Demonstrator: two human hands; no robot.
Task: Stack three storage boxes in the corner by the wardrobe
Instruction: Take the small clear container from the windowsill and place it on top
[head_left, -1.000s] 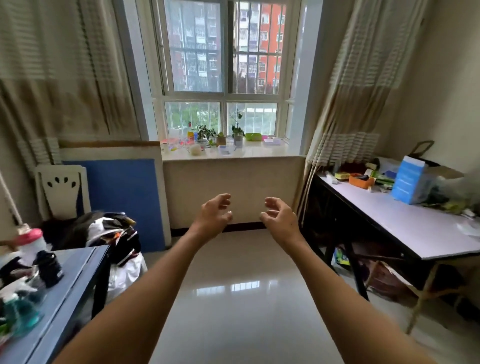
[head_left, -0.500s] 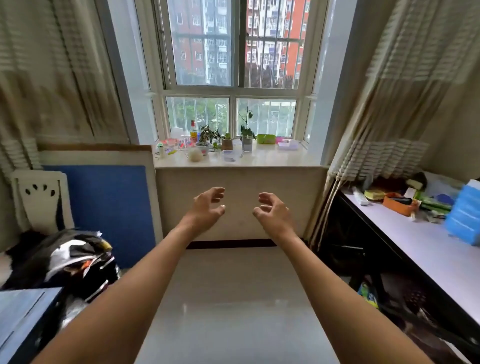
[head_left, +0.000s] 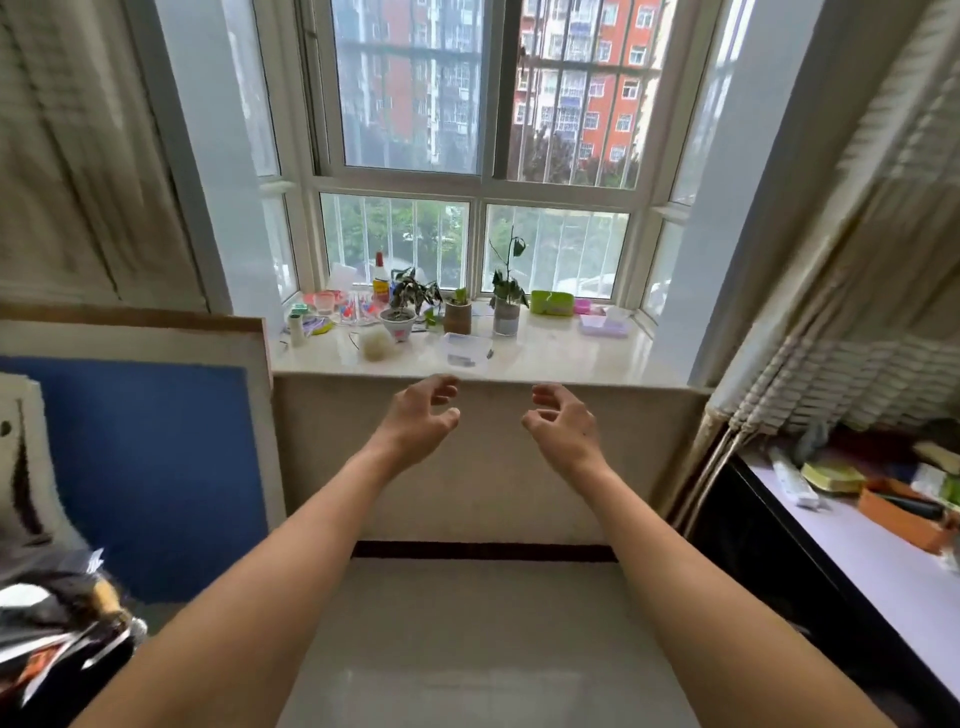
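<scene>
No storage boxes or wardrobe in view. Left hand (head_left: 422, 415) and right hand (head_left: 563, 423) are both out ahead at sill height, palms facing, fingers loosely curled, holding nothing. Beyond them: windowsill (head_left: 545, 358) with potted plants (head_left: 402, 306) and a clear plastic box (head_left: 466, 349); blue panel (head_left: 140, 467) left, desk (head_left: 878, 566) right.

I see a pale stone windowsill (head_left: 545, 358) bearing three potted plants (head_left: 402, 306), a glue bottle (head_left: 381, 278), a clear plastic box (head_left: 467, 348), a green container (head_left: 551, 301), a glossy tiled floor (head_left: 483, 649) below, a white desk (head_left: 883, 566) at right strewn with clutter
</scene>
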